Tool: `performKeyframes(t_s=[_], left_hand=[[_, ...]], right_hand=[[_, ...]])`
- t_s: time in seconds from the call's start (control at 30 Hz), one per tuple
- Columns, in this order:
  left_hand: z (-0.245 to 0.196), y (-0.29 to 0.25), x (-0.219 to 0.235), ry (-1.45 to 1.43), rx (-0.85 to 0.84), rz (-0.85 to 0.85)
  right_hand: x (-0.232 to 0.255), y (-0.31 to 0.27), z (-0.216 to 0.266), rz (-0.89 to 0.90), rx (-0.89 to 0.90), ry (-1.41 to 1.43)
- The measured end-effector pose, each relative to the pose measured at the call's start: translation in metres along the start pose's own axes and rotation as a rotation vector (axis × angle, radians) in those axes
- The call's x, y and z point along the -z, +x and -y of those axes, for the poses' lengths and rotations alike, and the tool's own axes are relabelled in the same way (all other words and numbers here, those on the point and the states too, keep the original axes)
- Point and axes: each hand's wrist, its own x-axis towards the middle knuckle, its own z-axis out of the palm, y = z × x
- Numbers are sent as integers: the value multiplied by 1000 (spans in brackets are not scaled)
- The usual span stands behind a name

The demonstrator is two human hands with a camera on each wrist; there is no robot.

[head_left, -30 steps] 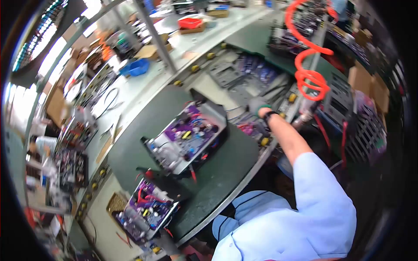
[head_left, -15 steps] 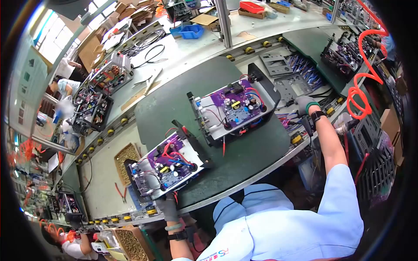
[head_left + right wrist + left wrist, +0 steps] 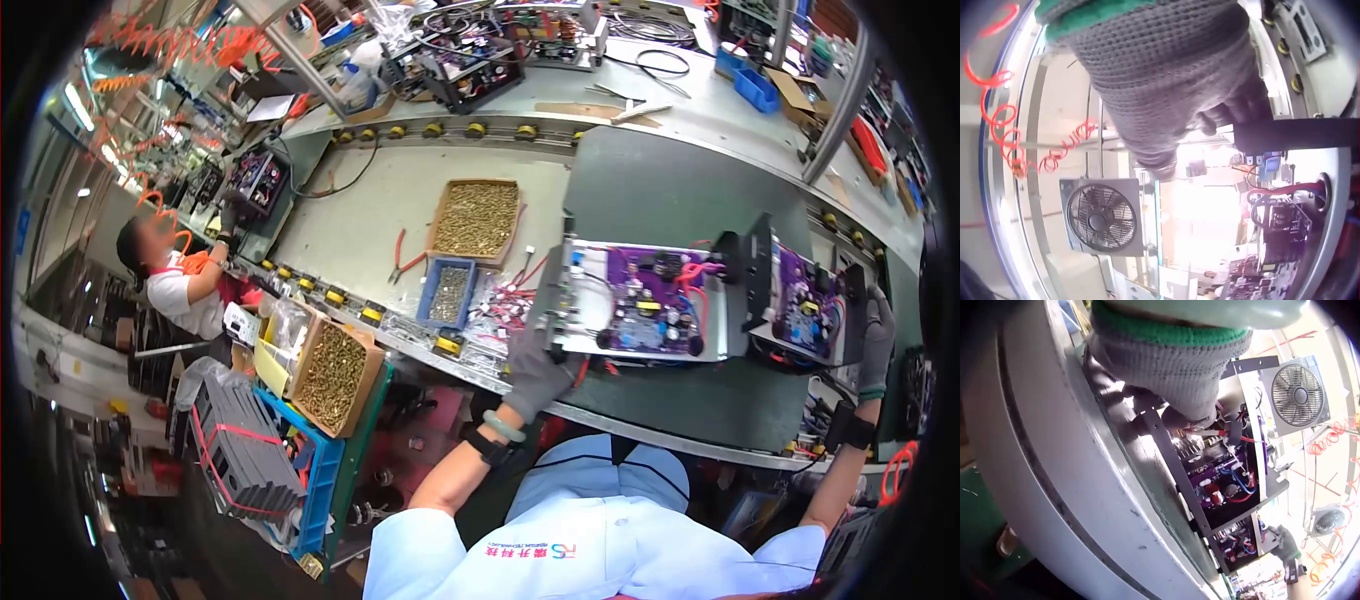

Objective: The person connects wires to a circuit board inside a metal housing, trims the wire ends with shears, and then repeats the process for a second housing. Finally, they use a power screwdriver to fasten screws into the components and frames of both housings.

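Head view | left grip [image 3: 537,377] touches left chassis [image 3: 650,308], right grip [image 3: 878,342] touches right chassis [image 3: 803,308]; both closures unclear | advisable: steady pressure, red wires [image 3: 703,272] between grips kept unpinched.

head view from above, facing down at bench [image 3: 350,200], wrist views nearer, facing shared circuit boards [image 3: 650,300]
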Motion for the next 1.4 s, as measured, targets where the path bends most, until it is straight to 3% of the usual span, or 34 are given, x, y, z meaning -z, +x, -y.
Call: performKeyframes(t_s=[0.03, 0.07, 0.13, 0.17, 0.2, 0.27, 0.33, 0.4, 0.47, 0.5, 0.53, 0.6, 0.67, 0.73, 0.8, 0.93, 1.0, 1.03, 1.07, 1.17, 1.23, 1.3, 1.33, 1.4], left_hand=[[-4, 4, 7, -64, 82, 88], [-20, 0, 5, 2, -43, -21], [-27, -2, 10, 147, 64, 179], [-30, 0, 22, 154, 15, 256], [-19, 7, 34, 148, 20, 257], [11, 37, 59, -776, 227, 689], [67, 72, 56, -689, 136, 597], [71, 112, 67, 36, 88, 392], [83, 139, 57, 176, 117, 467], [86, 151, 48, 447, 59, 568], [83, 154, 40, 438, 47, 575], [76, 159, 24, 730, -178, 530], [74, 162, 10, 735, -155, 539], [72, 167, 5, 914, -95, 685], [81, 161, 6, 988, -140, 654], [102, 160, 22, 752, -36, 637], [124, 159, 35, 61, 66, 407], [111, 159, 44, 10, 254, 387], [108, 157, 49, 12, 261, 378], [103, 157, 52, -338, 72, 180], [84, 156, 62, -470, 138, 181], [80, 156, 64, -710, 216, 175], [71, 154, 69, -797, 320, 144], [91, 154, 63, -1067, 423, 149]], right_hand=[[-9, -2, 24, -40, 67, -154], [-2, 0, 8, -31, 71, -155], [23, 14, -51, 22, -119, 301], [10, -4, 15, 85, -291, 620], [8, -4, 27, 89, -292, 613], [7, -3, 34, 208, -145, -55], [-3, -8, 23, 183, -165, 64], [-4, -6, 25, 223, -215, 150], [-8, -10, 25, 159, -251, 262], [-8, -11, 29, 167, -253, 236], [-7, -11, 32, 175, -253, 209], [-7, -12, 34, 160, -282, 276], [-5, -12, 34, 183, -298, 232], [-4, -13, 35, 192, -306, 224], [-6, -11, 34, 167, -337, 288], [-7, -11, 30, 155, -326, 288], [-5, -7, 17, 183, -319, 343], [-7, -8, 19, 194, -317, 344], [-9, -10, 25, 173, -316, 380], [-11, -9, 26, 159, -319, 419], [-10, -10, 29, 157, -329, 411], [-15, -13, 38, 195, -238, 360], [-15, -13, 41, 168, -156, 72], [-16, -13, 45, 189, -168, 41]])
